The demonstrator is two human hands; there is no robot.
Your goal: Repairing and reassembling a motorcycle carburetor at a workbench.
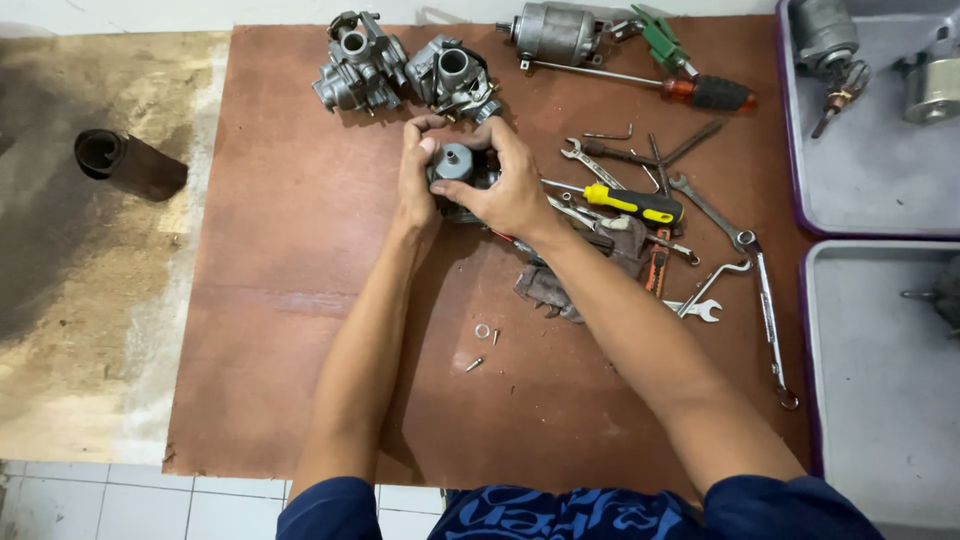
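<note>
Both hands meet over the far middle of the brown table (300, 330), closed around a small grey carburetor (455, 165): the left hand (415, 185) wraps its left side with the thumb curled over the top, and the right hand (505, 190) grips it from the right, fingers bent across the body. The part seems held just above the board rather than resting on it, though the hands hide its underside. The main risk looks like a slip: the metal is probably oily, and if the grip loosens the carburetor could drop onto the board and knock a fitting. Two more carburetors (405, 70) sit just beyond the hands, close enough that a sudden jerk could bump them. To the right lies a crowded spread of tools, with a yellow screwdriver (635, 203), several wrenches (745, 260) and a rag (575, 275) just beside the right wrist; a forearm sweeping back could scatter them. Nearer the person, a washer (483, 331) and a small screw (474, 364) lie loose between the forearms, and these seem the likeliest loss, since an elbow or sleeve could brush them off the near edge onto the tiled floor (120, 505).
</note>
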